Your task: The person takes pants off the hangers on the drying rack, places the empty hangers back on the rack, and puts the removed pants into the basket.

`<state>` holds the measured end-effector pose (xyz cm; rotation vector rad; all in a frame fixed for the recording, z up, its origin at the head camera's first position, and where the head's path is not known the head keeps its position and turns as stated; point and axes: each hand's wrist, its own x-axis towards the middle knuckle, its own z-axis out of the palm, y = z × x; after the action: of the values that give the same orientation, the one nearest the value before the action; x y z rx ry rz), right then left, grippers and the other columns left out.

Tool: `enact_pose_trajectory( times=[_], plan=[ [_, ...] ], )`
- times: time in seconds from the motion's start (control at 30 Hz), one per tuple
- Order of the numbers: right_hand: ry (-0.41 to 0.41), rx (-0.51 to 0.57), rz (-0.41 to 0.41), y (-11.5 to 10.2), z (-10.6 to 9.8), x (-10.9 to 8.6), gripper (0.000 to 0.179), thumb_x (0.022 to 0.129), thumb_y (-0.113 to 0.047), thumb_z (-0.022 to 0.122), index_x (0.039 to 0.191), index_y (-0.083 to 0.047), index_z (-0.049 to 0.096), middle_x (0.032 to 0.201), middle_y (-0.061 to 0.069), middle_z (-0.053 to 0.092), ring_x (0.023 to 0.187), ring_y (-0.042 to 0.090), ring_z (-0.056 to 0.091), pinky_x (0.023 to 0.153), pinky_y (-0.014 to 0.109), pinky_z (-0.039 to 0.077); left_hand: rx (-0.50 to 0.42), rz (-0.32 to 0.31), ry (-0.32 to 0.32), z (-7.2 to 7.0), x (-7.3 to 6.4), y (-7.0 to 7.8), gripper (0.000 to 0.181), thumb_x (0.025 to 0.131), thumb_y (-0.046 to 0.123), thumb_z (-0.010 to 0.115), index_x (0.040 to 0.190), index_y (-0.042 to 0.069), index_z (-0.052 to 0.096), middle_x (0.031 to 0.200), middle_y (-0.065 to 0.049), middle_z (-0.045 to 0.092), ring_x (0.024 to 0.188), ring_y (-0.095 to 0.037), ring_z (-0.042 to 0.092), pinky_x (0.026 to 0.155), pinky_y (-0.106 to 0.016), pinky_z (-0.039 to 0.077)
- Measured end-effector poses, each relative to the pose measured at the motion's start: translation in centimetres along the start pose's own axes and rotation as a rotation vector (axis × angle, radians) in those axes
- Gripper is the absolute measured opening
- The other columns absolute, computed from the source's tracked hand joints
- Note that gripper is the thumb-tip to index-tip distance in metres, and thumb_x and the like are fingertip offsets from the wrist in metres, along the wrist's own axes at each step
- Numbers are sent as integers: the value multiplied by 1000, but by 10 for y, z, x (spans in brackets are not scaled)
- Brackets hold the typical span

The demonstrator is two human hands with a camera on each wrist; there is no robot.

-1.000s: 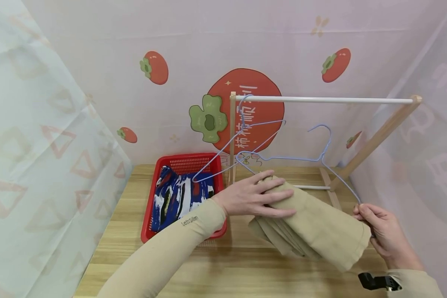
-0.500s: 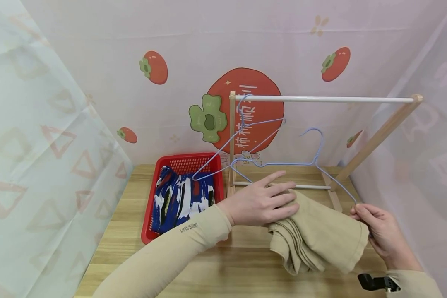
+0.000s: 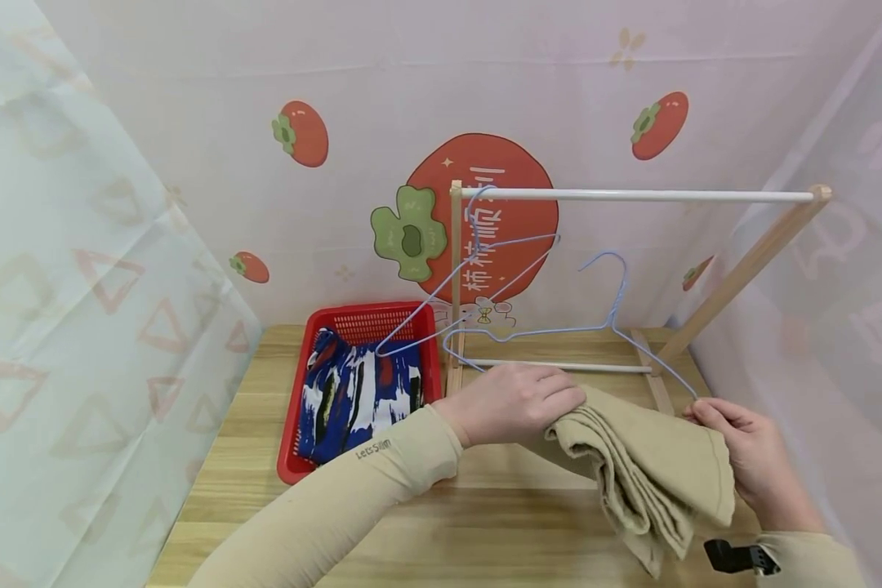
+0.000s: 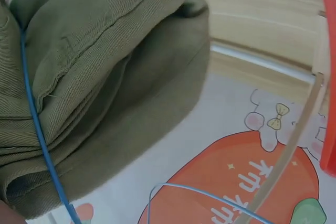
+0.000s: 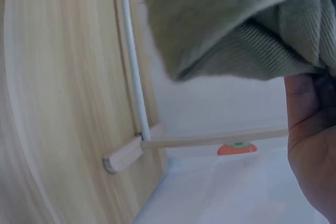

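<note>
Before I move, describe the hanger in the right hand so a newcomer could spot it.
Find the wooden rack with a white rail. Below that rail, the right hand holds a blue wire hanger. Unlike the other hanger, hooked on the rail, its hook is free.

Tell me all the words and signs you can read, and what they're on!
"LetsSlim": on the left sleeve, slightly blurred.
"柿柿顺", bottom to top: on the big red fruit; the bar crosses the next sign, maybe "利".
Right wall: big signs, too pale to read.
Leaf: tiny marks, too small to read.
</note>
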<state>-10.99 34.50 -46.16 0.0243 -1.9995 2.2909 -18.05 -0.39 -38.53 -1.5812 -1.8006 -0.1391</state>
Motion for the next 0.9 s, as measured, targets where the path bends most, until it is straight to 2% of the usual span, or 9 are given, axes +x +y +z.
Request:
enact_pose_trajectory(
  times=[0.13, 0.23, 0.3, 0.4, 0.5, 0.57, 0.67, 0.77, 0.9],
  plan=[
    [71, -174, -34, 3, -1, -1, 22, 102, -5, 61, 103, -15, 81, 90, -8, 78, 79, 3, 73, 64, 18, 59, -40, -57, 18, -4, 5, -3, 21, 103, 9, 56, 118, 8, 70, 112, 1, 74, 104, -10, 70, 92, -22, 56],
    [71, -243, -119, 7, 0, -2, 23, 101, -1, 60, 110, -10, 79, 93, -10, 78, 82, 1, 73, 67, 15, 58, -58, -80, 42, -5, 7, -6, 21, 102, 8, 59, 120, 5, 69, 113, -2, 74, 105, -12, 70, 96, -22, 55],
    [70, -315, -206, 11, 1, -2, 23, 99, 6, 59, 110, -3, 78, 94, -14, 78, 84, -2, 73, 68, 13, 57, -63, -97, 64, -6, 7, -7, 20, 101, 8, 60, 120, 5, 68, 113, -2, 73, 105, -12, 69, 96, -22, 55],
    [62, -541, -404, 16, 2, -1, 22, 92, 15, 65, 107, 5, 77, 98, -23, 74, 87, -10, 70, 73, 7, 53, -54, -108, 91, -8, 9, -8, 20, 103, 8, 57, 119, 6, 68, 114, -1, 73, 106, -13, 69, 99, -22, 53],
    [54, -737, -591, 23, 1, 1, 14, 90, 9, 71, 102, 8, 77, 105, -32, 69, 91, -16, 65, 77, 3, 50, -14, -99, 105, -10, 12, -10, 22, 105, 7, 52, 119, 7, 69, 113, 0, 73, 106, -12, 68, 97, -21, 54],
    [54, -790, -675, 27, -1, 2, 14, 93, -4, 73, 101, 7, 77, 108, -33, 66, 93, -19, 63, 79, 1, 48, 18, -84, 107, -12, 13, -11, 23, 106, 8, 50, 119, 7, 69, 113, 0, 73, 106, -12, 68, 97, -21, 54],
    [54, -781, -738, 33, -3, 3, 26, 97, -18, 70, 99, 8, 77, 110, -30, 67, 95, -19, 63, 80, 2, 48, 42, -64, 117, -14, 13, -13, 23, 106, 7, 50, 119, 7, 69, 114, -1, 73, 108, -13, 68, 98, -23, 54],
    [63, -785, -784, 37, -6, 3, 38, 99, -29, 66, 100, 7, 77, 112, -28, 68, 96, -19, 62, 80, 2, 47, 52, -45, 138, -14, 15, -15, 22, 105, 6, 52, 120, 6, 69, 115, -2, 73, 111, -14, 68, 103, -25, 52],
    [56, -813, -830, 41, -5, 2, 54, 100, -45, 56, 106, 3, 78, 116, -31, 64, 99, -21, 59, 81, 1, 46, 57, -25, 155, -16, 17, -17, 23, 105, 4, 52, 120, 6, 69, 116, -2, 72, 112, -15, 67, 106, -26, 49]
  ],
)
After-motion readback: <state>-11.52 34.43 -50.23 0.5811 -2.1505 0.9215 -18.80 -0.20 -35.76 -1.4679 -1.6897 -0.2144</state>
